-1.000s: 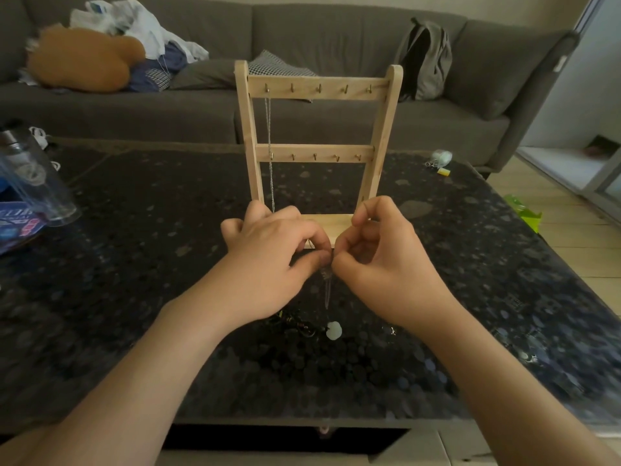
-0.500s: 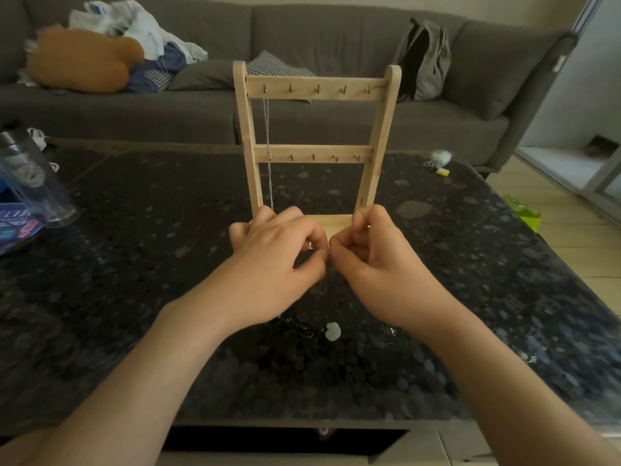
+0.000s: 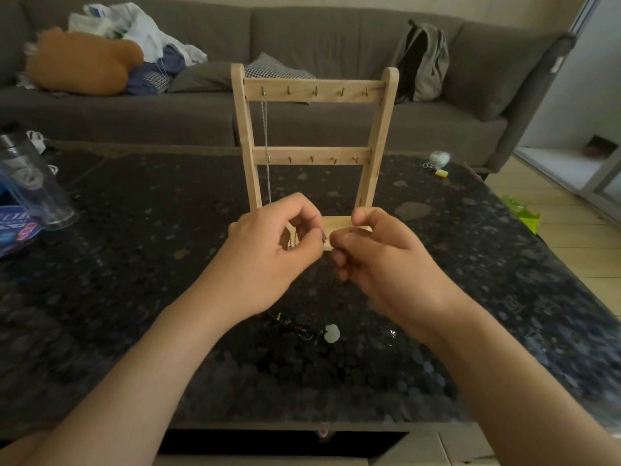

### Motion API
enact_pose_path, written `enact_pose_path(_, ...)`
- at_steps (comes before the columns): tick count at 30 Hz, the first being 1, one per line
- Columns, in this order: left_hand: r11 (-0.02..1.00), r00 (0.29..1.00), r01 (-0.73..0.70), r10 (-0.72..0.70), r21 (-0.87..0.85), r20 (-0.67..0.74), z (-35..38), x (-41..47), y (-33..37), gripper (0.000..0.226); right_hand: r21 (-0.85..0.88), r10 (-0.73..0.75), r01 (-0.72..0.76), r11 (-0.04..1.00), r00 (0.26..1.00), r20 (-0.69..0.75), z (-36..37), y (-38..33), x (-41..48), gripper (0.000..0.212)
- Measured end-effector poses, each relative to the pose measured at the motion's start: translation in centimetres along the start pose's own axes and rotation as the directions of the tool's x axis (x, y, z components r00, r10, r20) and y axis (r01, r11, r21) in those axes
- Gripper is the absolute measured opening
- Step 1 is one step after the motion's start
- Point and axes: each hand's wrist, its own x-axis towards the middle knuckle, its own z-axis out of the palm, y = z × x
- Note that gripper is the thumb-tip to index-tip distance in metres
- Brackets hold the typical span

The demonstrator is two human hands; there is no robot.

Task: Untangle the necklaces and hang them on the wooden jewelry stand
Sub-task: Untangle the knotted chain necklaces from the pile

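The wooden jewelry stand [image 3: 379,146] stands upright on the dark table, with two rows of small hooks. A silver chain necklace [image 3: 265,136] hangs from the leftmost top hook. My left hand [image 3: 268,250] and my right hand [image 3: 376,260] meet in front of the stand's base, both pinching a thin necklace chain between thumb and fingers. The chain is mostly hidden by the fingers; a short loop shows at my left fingers. Below the hands on the table lie a dark tangled necklace [image 3: 290,326] and a pale pendant [image 3: 332,332].
The speckled black table [image 3: 134,280] carries a clear plastic bottle [image 3: 30,186] and a blue packet [image 3: 13,227] at the left, and small items [image 3: 438,163] at the far right. A grey sofa [image 3: 336,45] with clothes and a backpack stands behind.
Both hands have risen slightly toward the stand's base and drawn a little apart. The thin chain that hung below the fingers a second ago is no longer visible beneath them.
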Motion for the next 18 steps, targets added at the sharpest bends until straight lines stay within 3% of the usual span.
enact_pose_path(10,0.996,1.000,0.013,-0.015,-0.089,-0.024,0.05,0.14,-0.17,0.005,-0.137,-0.221,0.211,0.968,0.973,-0.065,0.21,-0.52,-0.61,0.034)
enact_pose_path(18,0.999,1.000,-0.006,0.006,-0.045,-0.007,0.26,-0.01,0.03,0.006,-0.128,-0.201,0.196,0.972,0.979,-0.027,0.47,-0.57,-0.69,0.022)
